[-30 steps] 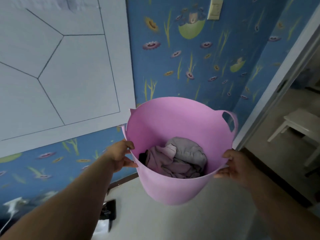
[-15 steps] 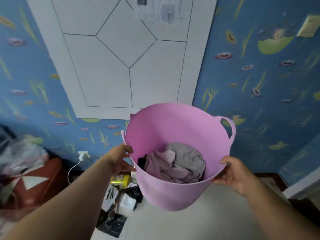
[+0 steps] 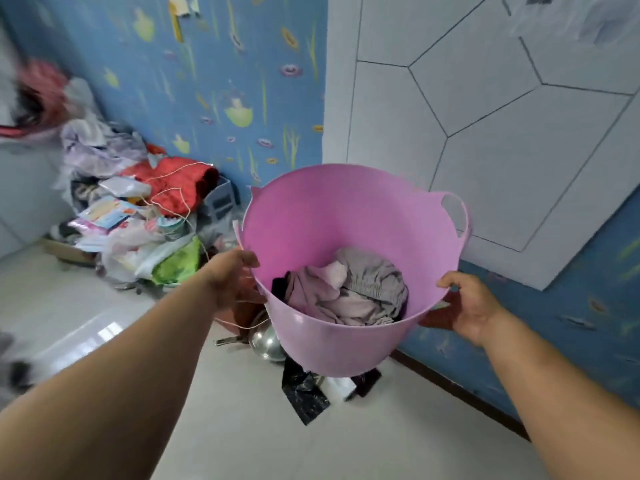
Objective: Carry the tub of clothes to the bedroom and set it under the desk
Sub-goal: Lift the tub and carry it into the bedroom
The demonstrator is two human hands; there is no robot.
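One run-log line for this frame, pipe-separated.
phase: carrying | pink tub: held off floor, clothes inside | left hand: on rim | right hand: on rim | desk: not in view

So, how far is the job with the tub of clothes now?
Done: the pink tub is lifted off the floor, with the clothes inside. In hand: the left hand and right hand grip its rim, beside a clutter pile. Left: no desk shows, so setting it under the desk remains.
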